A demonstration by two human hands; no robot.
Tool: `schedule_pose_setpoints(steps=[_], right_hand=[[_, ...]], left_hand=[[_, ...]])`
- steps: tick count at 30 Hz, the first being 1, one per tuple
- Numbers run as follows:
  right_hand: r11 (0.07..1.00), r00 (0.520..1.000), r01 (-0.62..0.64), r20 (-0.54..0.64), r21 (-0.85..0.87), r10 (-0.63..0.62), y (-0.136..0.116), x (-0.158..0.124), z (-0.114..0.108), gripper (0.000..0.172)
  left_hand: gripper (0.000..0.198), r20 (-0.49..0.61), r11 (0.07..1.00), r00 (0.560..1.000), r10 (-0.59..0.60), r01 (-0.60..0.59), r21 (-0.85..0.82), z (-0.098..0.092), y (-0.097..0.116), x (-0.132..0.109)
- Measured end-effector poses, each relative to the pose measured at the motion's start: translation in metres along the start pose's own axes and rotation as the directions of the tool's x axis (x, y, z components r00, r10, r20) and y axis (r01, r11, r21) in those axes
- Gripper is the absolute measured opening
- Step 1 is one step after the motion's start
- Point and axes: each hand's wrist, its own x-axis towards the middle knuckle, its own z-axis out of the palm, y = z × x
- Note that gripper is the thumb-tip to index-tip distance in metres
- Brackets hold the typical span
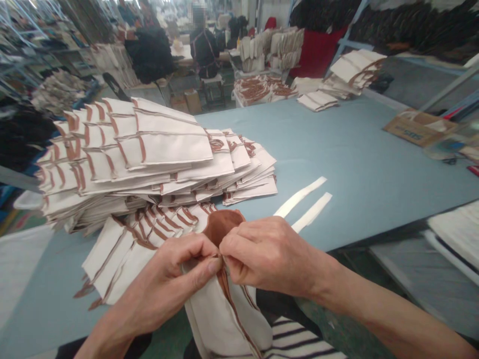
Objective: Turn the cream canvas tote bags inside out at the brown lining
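Off-white piece [207, 311] at 6 o'clock, by the near edge of the table; both hands clamped on it: left hand [177, 276] pinching the top edge thumb-to-finger, right hand [267, 252] pinching right beside; exact bit between the fingertips hidden; brown trim runs down the front seam, mouth gapes with brown inside; striped cloth [299, 339] at 5 o'clock, just beside it; table [359, 164] is flat, matte blue-grey; small fanned row [123, 259] of brown-edged pieces at 8 o'clock; two pale strips [313, 212] at 4; big layered stack [164, 147] at 9 to 10; cardboard box [415, 129] between 2 and 3; more pieces [355, 70] at 2; past the table, a cluttered workshop: red cloth [318, 55] at 1, seated person [204, 52] between 11 and 12.
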Motion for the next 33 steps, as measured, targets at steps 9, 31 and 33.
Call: schedule_pose_setpoints(steps=[9, 31, 33], right_hand=[[0.999, 0.999, -0.031, 0.036, 0.009, 0.031, -0.007, -0.008, 0.0, 0.024], [0.92, 0.98, -0.143, 0.185, 0.366, 0.079, -0.003, -0.013, -0.01, 0.014], [0.819, 0.95, -0.258, 0.29, 0.513, 0.117, -0.002, -0.011, -0.014, 0.011]], left_hand=[[0.032, -0.032, 0.999, 0.999, 0.028, -0.027, 0.043, 0.01, 0.0, -0.014], [0.027, 0.049, 0.989, 0.994, 0.095, -0.1, 0.109, 0.019, 0.013, -0.017], [0.027, 0.065, 0.986, 0.993, 0.094, -0.102, 0.129, 0.018, 0.015, -0.018]])
